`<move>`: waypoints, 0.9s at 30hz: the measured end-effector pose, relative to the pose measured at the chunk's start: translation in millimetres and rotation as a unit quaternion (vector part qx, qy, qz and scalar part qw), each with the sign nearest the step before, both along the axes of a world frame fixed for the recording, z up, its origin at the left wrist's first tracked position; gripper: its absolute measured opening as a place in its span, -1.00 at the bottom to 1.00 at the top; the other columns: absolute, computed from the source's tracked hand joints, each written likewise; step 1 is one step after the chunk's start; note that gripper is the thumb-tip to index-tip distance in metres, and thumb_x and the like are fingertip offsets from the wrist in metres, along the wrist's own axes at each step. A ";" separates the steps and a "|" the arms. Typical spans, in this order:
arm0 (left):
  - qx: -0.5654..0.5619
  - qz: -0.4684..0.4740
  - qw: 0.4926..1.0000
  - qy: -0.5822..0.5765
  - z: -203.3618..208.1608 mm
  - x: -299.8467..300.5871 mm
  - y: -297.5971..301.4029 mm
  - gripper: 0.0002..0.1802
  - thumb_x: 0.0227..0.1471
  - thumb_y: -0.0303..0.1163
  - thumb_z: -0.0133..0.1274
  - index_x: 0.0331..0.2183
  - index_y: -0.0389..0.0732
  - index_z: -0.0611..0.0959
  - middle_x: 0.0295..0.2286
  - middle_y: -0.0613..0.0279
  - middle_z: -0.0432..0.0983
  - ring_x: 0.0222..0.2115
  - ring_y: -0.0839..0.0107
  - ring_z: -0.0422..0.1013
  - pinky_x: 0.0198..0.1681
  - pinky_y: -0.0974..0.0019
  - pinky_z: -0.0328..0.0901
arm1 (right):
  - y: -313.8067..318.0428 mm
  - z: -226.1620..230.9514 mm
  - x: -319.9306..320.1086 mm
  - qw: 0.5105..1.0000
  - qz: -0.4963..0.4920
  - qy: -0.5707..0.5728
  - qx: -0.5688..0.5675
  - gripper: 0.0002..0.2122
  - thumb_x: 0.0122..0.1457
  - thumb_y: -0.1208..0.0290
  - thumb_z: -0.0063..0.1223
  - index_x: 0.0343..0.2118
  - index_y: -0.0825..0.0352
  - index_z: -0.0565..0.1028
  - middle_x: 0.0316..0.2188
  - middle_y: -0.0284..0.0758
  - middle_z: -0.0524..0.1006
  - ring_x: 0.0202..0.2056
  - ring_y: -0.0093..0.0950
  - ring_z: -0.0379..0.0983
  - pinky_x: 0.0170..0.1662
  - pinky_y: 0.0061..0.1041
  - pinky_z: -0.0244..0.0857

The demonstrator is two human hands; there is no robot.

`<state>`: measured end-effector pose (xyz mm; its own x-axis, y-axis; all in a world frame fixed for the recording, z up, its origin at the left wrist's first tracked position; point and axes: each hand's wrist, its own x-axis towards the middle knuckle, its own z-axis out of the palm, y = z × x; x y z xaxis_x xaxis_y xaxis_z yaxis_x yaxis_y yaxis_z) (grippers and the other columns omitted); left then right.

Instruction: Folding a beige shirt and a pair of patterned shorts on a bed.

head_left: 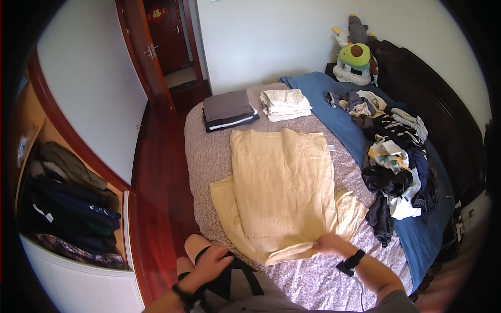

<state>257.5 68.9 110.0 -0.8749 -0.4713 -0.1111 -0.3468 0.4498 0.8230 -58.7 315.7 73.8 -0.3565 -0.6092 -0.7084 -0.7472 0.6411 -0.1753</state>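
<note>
A pale yellow long-sleeved shirt (pixel 284 182) lies spread on the bed, its hem toward the far side and its neck end toward me. One sleeve is folded along its left side, the other sticks out at the right. My right hand (pixel 330 244) is closed on the shirt's near edge, fingertips pinching the cloth beside the neck opening. My left hand (pixel 213 264) rests over my dark shorts by my thigh, apart from the shirt, with loosely extended fingers and nothing visible in them.
Folded dark clothes (pixel 228 109) and a folded cream stack (pixel 285 104) sit at the bed's far side. A jumbled clothes heap (pixel 391 156) covers the blue bedding (pixel 308 83) at right. Plush toys (pixel 356 57) stand near the headboard. An open wardrobe compartment (pixel 78 203) holds clothes at left.
</note>
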 end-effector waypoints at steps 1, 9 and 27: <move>-0.019 0.138 0.990 -0.018 -9.4 45.5 3.0 -0.76 -0.07 -0.34 0.07 -0.37 -0.30 0.51 -0.42 0.05 0.41 -0.36 0.16 0.37 -0.26 0.28 0.27 | 6.6 -16.6 6.6 1.000 0.020 0.010 -0.003 -0.63 0.03 0.03 -0.13 -0.36 0.24 0.56 -0.43 -0.19 0.54 -0.34 -0.21 0.47 -0.26 -0.28 0.32; 0.287 0.670 0.684 -0.026 -131.0 336.6 60.3 -0.83 0.03 -0.19 -0.12 -0.48 -0.05 0.45 -0.67 0.38 0.29 -0.70 0.50 0.24 -0.65 0.37 0.17 | 9.4 -73.1 11.5 1.000 -0.001 0.008 0.011 -0.68 -0.05 0.13 -0.12 -0.39 0.24 0.56 -0.40 -0.22 0.55 -0.30 -0.24 0.47 -0.23 -0.32 0.33; 0.357 0.648 0.671 -0.046 -167.2 389.0 125.3 -0.78 0.04 -0.14 -0.13 -0.40 -0.07 0.44 -0.60 0.36 0.32 -0.63 0.50 0.27 -0.57 0.37 0.19 | 0.9 -80.9 3.8 0.999 -0.030 0.014 0.036 -0.66 -0.12 0.07 0.00 -0.42 0.24 0.58 -0.46 -0.22 0.56 -0.35 -0.26 0.49 -0.25 -0.39 0.34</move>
<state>646.5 194.3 -57.2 0.2448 -0.6277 -0.7390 -0.1299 -0.7765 0.6166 -54.9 316.6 -7.1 -0.4112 -0.5333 -0.7393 -0.7103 0.6957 -0.1068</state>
